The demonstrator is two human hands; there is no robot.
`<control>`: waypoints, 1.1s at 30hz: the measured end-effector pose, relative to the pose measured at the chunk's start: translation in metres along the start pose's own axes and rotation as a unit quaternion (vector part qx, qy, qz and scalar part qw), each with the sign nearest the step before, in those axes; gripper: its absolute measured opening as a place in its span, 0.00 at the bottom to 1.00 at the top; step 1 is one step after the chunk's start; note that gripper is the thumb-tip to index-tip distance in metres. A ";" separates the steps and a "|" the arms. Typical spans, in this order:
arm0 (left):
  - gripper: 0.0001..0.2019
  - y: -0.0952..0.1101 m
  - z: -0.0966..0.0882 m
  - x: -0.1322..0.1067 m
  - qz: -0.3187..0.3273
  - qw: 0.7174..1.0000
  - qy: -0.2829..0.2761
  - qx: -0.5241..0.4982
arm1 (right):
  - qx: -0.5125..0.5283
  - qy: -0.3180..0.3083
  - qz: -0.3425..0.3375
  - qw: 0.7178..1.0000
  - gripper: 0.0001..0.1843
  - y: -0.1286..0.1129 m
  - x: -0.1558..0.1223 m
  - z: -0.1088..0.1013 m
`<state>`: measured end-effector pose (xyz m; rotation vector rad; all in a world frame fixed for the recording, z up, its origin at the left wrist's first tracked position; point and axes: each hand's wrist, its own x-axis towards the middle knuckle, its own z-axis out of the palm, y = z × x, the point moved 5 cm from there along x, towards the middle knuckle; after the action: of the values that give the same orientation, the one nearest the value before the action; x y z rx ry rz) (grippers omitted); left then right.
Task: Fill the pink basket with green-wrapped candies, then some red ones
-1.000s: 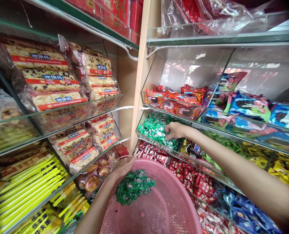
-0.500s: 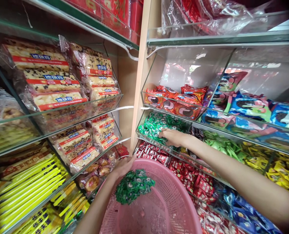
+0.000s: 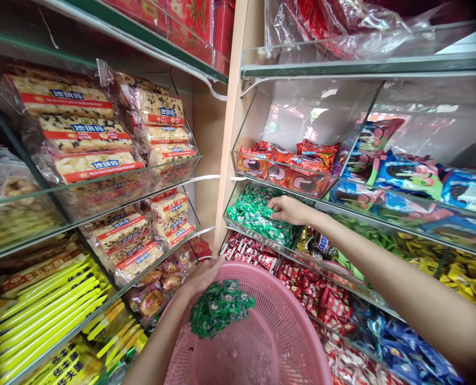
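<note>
Nearest: pink basket (image 3: 296, 315), perforated, a heap of green packets (image 3: 222, 310) lying against its far-left inside, much of the floor bare. Left hand (image 3: 206, 271) at the basket's upper left rim, fingers close together; whether they grip the rim, cannot tell. Worth keeping that side steady and level so the heap stays put. Beyond the rim, red packets (image 3: 252, 252) on a lower shelf. Farther, right hand (image 3: 288, 209) reaches over the glass lip (image 3: 262, 237) into a bin of loose green packets (image 3: 248, 211), fingers curled, thumb toward forefinger; whether anything is pinched, cannot tell. Judgement: small, slippery-looking wrappers, so a modest gather with fingers drawn in, wrist lifted clear of the lip, should spill least. Above, orange-red packs (image 3: 286, 166) behind another glass front; mind the knuckles there.
</note>
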<state>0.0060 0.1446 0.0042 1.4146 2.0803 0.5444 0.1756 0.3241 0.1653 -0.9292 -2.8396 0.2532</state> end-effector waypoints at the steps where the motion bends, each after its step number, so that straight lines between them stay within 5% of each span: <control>1: 0.34 0.000 0.001 0.000 0.004 1.000 -0.002 0.000 | 0.024 -0.011 0.012 1.000 0.10 0.000 0.000 0.003; 8: 0.32 -0.005 0.005 0.003 0.023 0.999 -0.001 -0.038 | 0.027 -0.014 0.068 0.997 0.06 0.000 0.004 0.028; 17: 0.33 -0.013 0.008 0.006 0.012 0.999 -0.002 -0.035 | -0.012 -0.028 0.103 0.994 0.06 -0.003 0.008 0.032; 27: 0.33 -0.013 0.009 0.008 0.011 1.000 0.001 -0.021 | 0.100 0.007 0.154 0.983 0.20 0.007 0.007 0.033; 33: 0.33 -0.008 0.005 0.006 0.011 1.000 -0.004 -0.028 | 0.082 -0.012 0.113 0.990 0.09 0.003 0.006 0.035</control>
<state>0.0020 0.1472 -0.0055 1.4057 2.0302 0.6010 0.1654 0.3260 0.1314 -1.2159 -2.6816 0.5184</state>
